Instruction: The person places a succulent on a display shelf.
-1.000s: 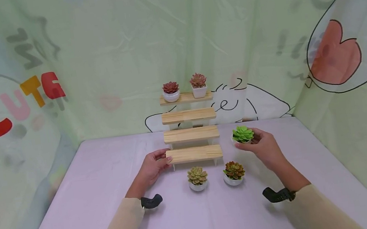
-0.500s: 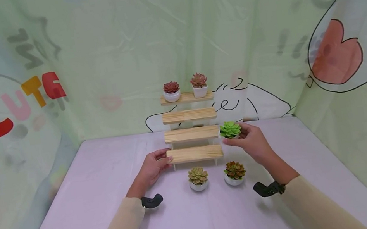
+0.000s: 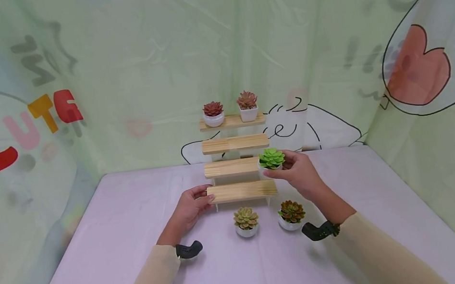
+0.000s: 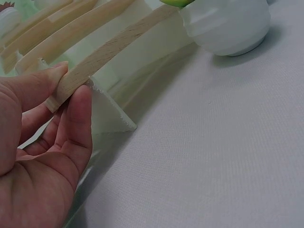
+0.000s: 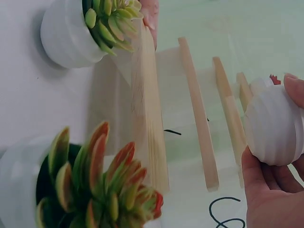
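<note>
A tiered wooden display stand point(image 3: 241, 191) with several steps stands on the table. My left hand point(image 3: 192, 208) pinches the left end of its lowest step, thumb on top and fingers below, as the left wrist view shows. My right hand point(image 3: 301, 173) holds a bright green potted succulent point(image 3: 271, 158) by its white ribbed pot point(image 5: 274, 126). That pot is in front of the right end of the second step from the bottom; whether it touches the wood I cannot tell. On the top step sit a dark red succulent point(image 3: 213, 114) and a pinkish succulent point(image 3: 247, 105) in white pots.
In front of the stand, a pale yellow-green succulent point(image 3: 246, 221) and a reddish-brown succulent point(image 3: 291, 214) stand in white pots on the table point(image 3: 95, 257). A printed curtain point(image 3: 148, 75) hangs behind and at both sides.
My right hand has carried the green succulent leftward and slightly up, from beside the stand to the right end of its second step. The left hand has stayed on the lowest step.
</note>
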A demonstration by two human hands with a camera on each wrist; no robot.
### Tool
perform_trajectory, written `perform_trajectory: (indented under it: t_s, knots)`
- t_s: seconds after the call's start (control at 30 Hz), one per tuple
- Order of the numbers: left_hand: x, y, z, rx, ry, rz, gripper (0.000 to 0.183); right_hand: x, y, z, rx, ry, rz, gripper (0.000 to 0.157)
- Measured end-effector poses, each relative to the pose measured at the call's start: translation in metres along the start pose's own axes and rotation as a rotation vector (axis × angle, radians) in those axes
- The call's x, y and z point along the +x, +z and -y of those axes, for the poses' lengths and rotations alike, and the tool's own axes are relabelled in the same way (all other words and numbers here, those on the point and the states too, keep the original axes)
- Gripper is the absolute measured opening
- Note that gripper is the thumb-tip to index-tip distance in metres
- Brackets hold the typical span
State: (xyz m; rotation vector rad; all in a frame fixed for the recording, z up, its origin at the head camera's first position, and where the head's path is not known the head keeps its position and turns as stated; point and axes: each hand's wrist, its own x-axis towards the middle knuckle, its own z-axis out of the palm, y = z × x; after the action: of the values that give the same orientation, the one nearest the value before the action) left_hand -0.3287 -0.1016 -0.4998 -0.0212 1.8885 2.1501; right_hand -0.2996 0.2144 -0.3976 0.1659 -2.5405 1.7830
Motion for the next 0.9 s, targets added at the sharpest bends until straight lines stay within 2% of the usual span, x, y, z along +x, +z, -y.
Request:
perform_trajectory:
  t_s: [0.43,0.7,0.9]
  knots:
    - [0.001,-0.001,0.002,0.005,0.006,0.012,0.049,0.015,0.026,0.013,0.091,0.000,0.008,0.070]
    - [-0.001,0.000,0.001,0.008,0.015,0.010,0.049,0.028,0.043,0.027,0.138,-0.041,0.025,0.067]
    - [-0.002,0.001,-0.001,-0.001,0.014,0.007,0.049,0.039,0.054,0.032,0.127,-0.046,0.008,0.067]
